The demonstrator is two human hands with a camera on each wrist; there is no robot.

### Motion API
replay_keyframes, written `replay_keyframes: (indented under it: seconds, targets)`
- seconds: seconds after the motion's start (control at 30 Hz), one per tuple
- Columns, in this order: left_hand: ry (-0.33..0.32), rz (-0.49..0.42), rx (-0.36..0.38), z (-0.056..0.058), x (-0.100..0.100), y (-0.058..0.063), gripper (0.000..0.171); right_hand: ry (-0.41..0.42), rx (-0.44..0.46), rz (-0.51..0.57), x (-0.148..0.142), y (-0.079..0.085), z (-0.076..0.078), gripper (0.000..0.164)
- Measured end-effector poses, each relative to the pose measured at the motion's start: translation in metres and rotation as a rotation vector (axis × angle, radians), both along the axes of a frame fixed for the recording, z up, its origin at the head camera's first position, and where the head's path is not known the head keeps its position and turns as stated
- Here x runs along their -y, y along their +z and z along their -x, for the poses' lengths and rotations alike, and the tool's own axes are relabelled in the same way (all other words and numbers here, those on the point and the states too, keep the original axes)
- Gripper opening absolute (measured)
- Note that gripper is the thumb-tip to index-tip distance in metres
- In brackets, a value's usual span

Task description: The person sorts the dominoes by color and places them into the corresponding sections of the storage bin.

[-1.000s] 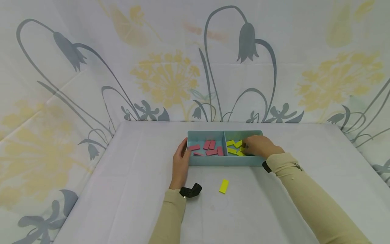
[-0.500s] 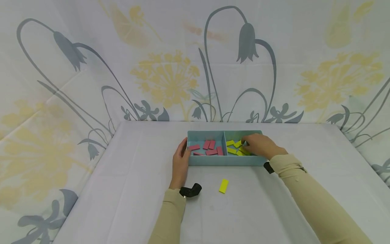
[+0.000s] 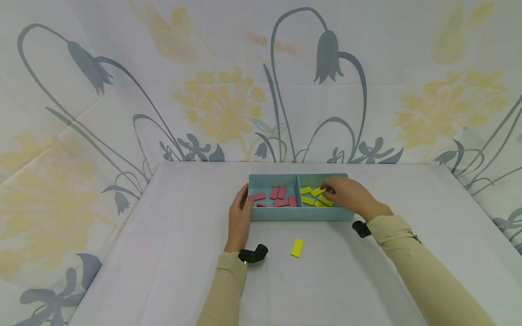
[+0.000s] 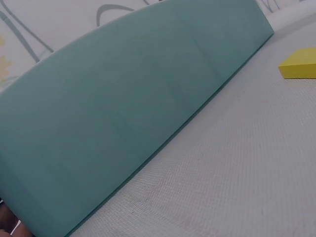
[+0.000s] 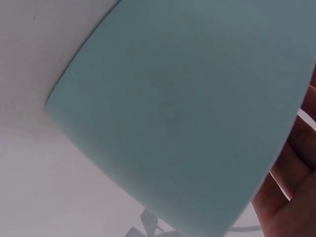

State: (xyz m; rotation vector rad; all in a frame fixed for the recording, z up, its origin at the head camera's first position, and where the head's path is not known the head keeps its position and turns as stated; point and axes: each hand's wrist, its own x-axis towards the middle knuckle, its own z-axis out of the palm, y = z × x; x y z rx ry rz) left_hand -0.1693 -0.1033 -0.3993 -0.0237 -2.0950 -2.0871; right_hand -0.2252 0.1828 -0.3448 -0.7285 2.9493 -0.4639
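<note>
A light blue two-part box (image 3: 302, 214) stands on the table. Several pink blocks (image 3: 281, 203) lie in its left compartment, several yellow blocks (image 3: 325, 201) in the right one. My left hand (image 3: 239, 219) holds the box's left end, thumb at the rim; in the left wrist view the box front (image 4: 133, 98) hides most of that hand. My right hand (image 3: 348, 194) is over the right compartment, fingers bent loosely downward above the yellow blocks, no block showing between them. In the right wrist view its fingers (image 5: 291, 168) are partly behind the box wall (image 5: 187, 108).
One loose yellow block (image 3: 297, 248) lies on the white tablecloth (image 3: 326, 280) in front of the box, between the forearms. Behind the box rises a flower-patterned cloth backdrop (image 3: 228, 108).
My right hand has risen slightly and drawn back to the right, uncovering more of a yellow block in the right compartment. The left hand keeps its hold on the box.
</note>
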Motion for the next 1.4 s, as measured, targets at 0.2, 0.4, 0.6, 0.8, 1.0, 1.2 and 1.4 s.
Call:
replay_keyframes:
  seconds: [0.2,0.4,0.6,0.8,1.0,1.2,1.4]
  targets:
    - [0.001,0.013,-0.005,0.000,-0.001,0.000,0.045,-0.018,-0.037,0.069,-0.002,0.008,-0.011,0.023]
    - [0.000,0.012,-0.012,0.001,-0.001,0.000,0.045,-0.041,-0.065,0.173,-0.010,0.011,-0.020,0.024]
    - [-0.006,0.008,-0.009,0.000,-0.001,0.002,0.045,-0.050,-0.095,0.255,-0.014,0.009,-0.031,0.025]
    - [0.008,0.025,0.025,-0.001,-0.001,0.003,0.046,-0.059,-0.125,0.289,-0.014,0.005,-0.041,0.025]
    - [0.009,0.033,0.044,-0.002,-0.001,0.003,0.047,-0.083,-0.173,0.337,-0.014,0.001,-0.051,0.023]
    - [0.013,0.028,0.035,-0.001,-0.001,0.002,0.046,-0.084,-0.221,0.401,-0.008,-0.006,-0.061,0.022]
    - [0.013,0.022,0.016,0.000,-0.002,0.000,0.045,-0.069,-0.254,0.455,-0.001,-0.012,-0.066,0.021]
